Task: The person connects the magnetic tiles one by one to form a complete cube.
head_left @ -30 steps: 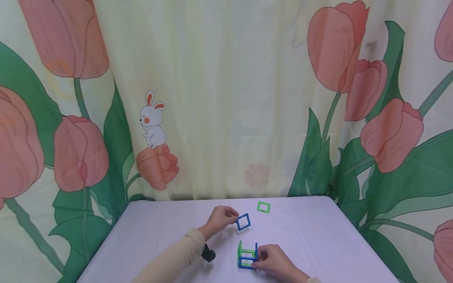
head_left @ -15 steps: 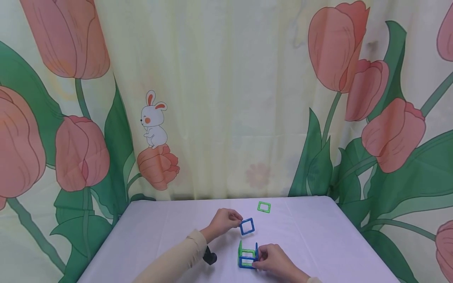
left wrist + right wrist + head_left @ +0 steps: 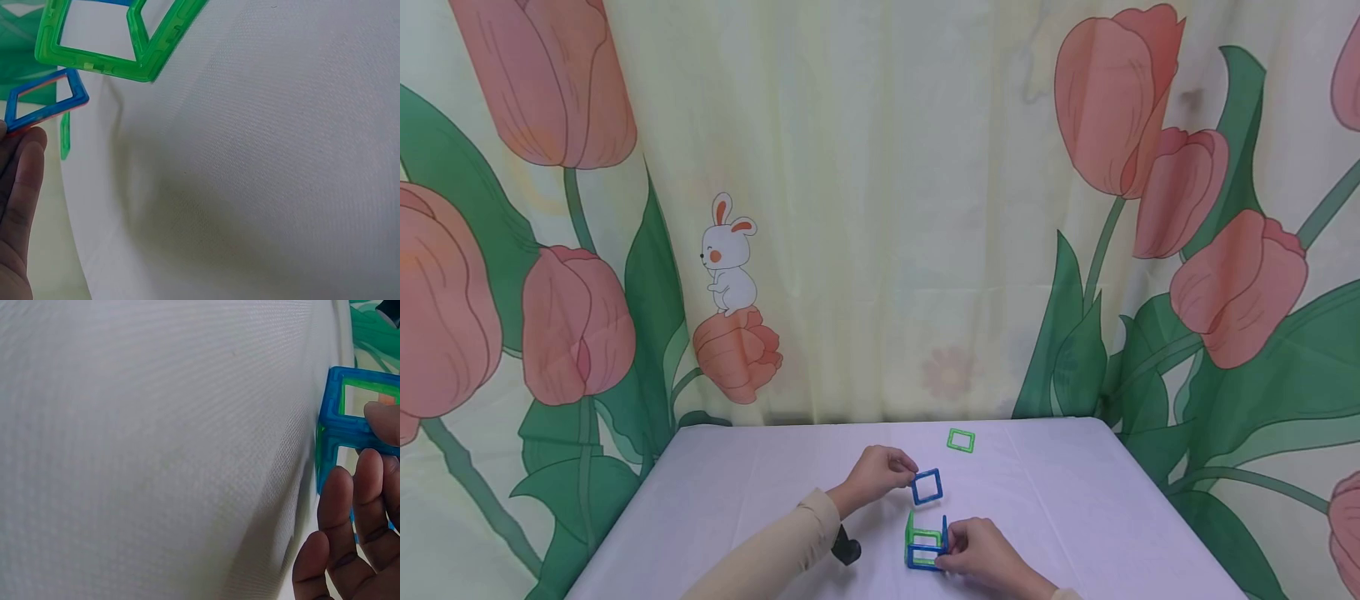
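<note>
In the head view my left hand [image 3: 877, 479] pinches a blue square magnetic tile [image 3: 927, 487] by its left edge, holding it tilted above the table. Nearer to me stands a box-like frame of green and blue square tiles [image 3: 925, 547], with an upright green tile at its left and a blue one at its right. My right hand [image 3: 988, 557] grips the blue tiles on that frame's right side. The right wrist view shows the thumb and fingers around the blue edges of the frame [image 3: 350, 425]. Green tiles [image 3: 94, 64] of the frame appear close up in the left wrist view.
One loose green square tile [image 3: 961, 441] lies flat near the back of the white-covered table [image 3: 760, 475]. A black object [image 3: 846, 547] shows below the left wrist. A curtain [image 3: 880, 208] printed with tulips and a rabbit hangs behind the table.
My left hand has moved the blue tile right and towards me, closer to the frame, tilting it slightly. The right hand and the frame have stayed in place.
</note>
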A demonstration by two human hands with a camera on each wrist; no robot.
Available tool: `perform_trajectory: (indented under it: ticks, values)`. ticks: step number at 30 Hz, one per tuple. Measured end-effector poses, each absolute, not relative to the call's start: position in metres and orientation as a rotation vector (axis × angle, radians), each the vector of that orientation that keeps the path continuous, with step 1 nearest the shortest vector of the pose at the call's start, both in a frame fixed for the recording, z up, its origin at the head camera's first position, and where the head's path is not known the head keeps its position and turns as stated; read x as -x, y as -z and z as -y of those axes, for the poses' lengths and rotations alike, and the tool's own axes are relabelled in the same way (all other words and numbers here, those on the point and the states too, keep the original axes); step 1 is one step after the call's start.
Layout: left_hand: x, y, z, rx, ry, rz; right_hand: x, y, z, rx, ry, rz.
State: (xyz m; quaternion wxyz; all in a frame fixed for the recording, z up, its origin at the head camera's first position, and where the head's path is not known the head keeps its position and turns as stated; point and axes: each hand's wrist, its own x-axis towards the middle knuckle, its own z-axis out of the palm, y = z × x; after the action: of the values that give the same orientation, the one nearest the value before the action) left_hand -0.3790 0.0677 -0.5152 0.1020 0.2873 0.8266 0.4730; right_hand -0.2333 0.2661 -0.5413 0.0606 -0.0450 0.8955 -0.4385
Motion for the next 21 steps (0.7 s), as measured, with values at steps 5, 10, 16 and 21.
perform_trajectory:
  ticks: [5, 10, 16, 21]
  values:
    - [0.3767, 0.5151, -0.0666, -0.856, -1.377, -2.429, 0.2341, 0.5418, -0.2658, 0.133, 1.321, -2.704]
    - [0.3736, 0.5156, -0.0651, -0.867, -1.357, -2.415, 0.2342, 0.5415, -0.2644, 0.136, 1.326, -2.699]
    - [0.3703, 0.5159, -0.0634, -0.892, -1.346, -2.389, 0.2342, 0.5413, -0.2654, 0.145, 1.322, -2.706]
    - [0.3703, 0.5144, -0.0603, -0.922, -1.320, -2.396, 0.2341, 0.5398, -0.2658, 0.183, 1.327, -2.731]
